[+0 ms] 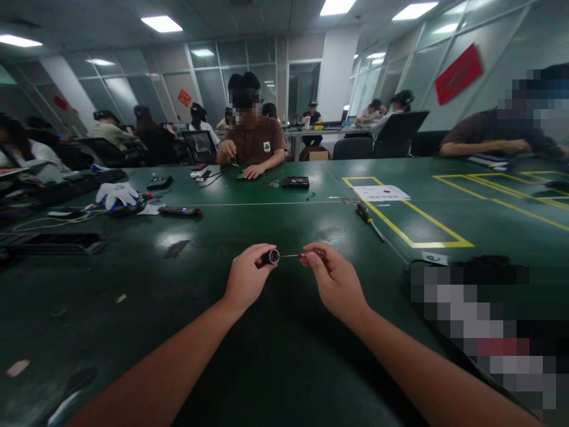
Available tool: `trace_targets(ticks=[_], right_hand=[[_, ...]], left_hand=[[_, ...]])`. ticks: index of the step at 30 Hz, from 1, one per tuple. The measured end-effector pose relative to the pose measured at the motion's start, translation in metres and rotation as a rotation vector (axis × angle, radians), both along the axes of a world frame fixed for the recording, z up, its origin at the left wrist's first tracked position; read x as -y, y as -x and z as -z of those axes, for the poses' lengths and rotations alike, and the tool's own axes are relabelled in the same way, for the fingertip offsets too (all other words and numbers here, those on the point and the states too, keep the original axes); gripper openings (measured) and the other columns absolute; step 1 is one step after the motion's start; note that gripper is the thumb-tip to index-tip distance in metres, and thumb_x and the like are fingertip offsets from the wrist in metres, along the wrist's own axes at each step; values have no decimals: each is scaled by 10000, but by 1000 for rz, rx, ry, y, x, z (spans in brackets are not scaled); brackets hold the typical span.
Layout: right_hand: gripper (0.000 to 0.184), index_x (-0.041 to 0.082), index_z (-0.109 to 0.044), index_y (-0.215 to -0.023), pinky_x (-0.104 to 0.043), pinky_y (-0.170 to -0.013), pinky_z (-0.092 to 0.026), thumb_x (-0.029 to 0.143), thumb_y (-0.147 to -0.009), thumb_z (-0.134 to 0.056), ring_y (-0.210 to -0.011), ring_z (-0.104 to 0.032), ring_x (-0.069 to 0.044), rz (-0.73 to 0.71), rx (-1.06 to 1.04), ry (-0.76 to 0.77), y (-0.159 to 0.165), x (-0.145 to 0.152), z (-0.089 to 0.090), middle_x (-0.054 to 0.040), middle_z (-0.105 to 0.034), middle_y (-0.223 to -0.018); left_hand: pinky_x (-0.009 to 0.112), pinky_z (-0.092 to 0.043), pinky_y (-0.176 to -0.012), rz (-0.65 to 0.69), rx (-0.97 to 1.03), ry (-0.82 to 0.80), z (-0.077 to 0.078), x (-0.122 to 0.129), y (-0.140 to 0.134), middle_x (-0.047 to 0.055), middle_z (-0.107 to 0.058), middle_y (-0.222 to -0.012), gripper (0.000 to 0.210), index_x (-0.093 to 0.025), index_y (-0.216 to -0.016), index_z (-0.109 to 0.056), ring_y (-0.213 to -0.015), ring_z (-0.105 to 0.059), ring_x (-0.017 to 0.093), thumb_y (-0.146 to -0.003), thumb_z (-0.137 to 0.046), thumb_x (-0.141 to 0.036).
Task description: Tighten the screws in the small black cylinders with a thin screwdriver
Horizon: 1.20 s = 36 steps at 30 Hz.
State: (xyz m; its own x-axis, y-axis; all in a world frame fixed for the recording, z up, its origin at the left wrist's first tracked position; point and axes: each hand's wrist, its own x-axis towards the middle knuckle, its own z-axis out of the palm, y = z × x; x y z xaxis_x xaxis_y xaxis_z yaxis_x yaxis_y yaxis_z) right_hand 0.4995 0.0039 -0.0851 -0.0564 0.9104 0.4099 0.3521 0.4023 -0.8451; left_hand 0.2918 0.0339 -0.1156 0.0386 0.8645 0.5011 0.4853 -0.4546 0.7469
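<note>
Above the green table, my left hand (pixel 249 270) is closed around a small black cylindrical part (pixel 271 257) whose round, silver-rimmed end faces me. My right hand (pixel 334 274) grips the reddish handle of a small screwdriver (pixel 291 255). Its thin metal shaft points left, with the tip at or close to the rim of the black part; whether it touches I cannot tell. My fingers cover most of the handle and the far side of the cylinder.
A larger yellow-and-black screwdriver (pixel 370 221) lies to the right, near a paper sheet (pixel 381 193). White gloves (pixel 116 196) and a dark pen-shaped tool (pixel 180 212) lie to the left. Across the green table (pixel 275 222), a person (pixel 255 139) handles a small board. A dark bag lies at right.
</note>
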Motion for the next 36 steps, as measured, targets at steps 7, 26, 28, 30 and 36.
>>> trace_targets(ticks=[7,26,28,30,36], right_hand=[[256,224,-654,-1090,-381,-826,-563,432,-1008,-529,-877,-743,-220,36,-105,16,1,-1,-2,-58,-765,-927],[277,236,-719,-1011,-330,-720,-531,461,-977,-562,-753,-659,-186,-72,-122,81,2,2,-5,-18,-695,-808],[258,227,-692,-1057,-345,-763,-551,447,-935,-633,-784,-682,-193,-41,-231,122,3,-1,-3,-28,-724,-861],[275,213,-680,-1030,-365,-817,-567,448,-888,-699,-813,-696,-195,-36,-378,181,5,-4,-1,-40,-736,-893],[312,199,-700,-960,-399,-858,-599,489,-848,-735,-793,-692,-182,-38,-711,342,8,-13,8,-45,-714,-890]], left_hand=[[411,-592,-973,8,47,30,2,0,-1,49,-723,-1202,364,-253,-1125,-757,-1052,-710,218,-791,-774,-111],[403,-607,-935,-12,39,26,0,-1,-1,49,-731,-1160,367,-249,-1105,-757,-1002,-721,219,-773,-778,-95],[401,-604,-947,-5,47,29,0,-1,-1,48,-730,-1163,367,-248,-1106,-758,-1019,-717,218,-772,-780,-96],[398,-601,-957,1,58,30,1,0,-1,46,-728,-1166,369,-248,-1107,-758,-1031,-715,214,-772,-779,-93],[423,-602,-977,45,94,31,3,-1,-2,54,-724,-1175,371,-247,-1117,-756,-1036,-718,215,-779,-763,-96]])
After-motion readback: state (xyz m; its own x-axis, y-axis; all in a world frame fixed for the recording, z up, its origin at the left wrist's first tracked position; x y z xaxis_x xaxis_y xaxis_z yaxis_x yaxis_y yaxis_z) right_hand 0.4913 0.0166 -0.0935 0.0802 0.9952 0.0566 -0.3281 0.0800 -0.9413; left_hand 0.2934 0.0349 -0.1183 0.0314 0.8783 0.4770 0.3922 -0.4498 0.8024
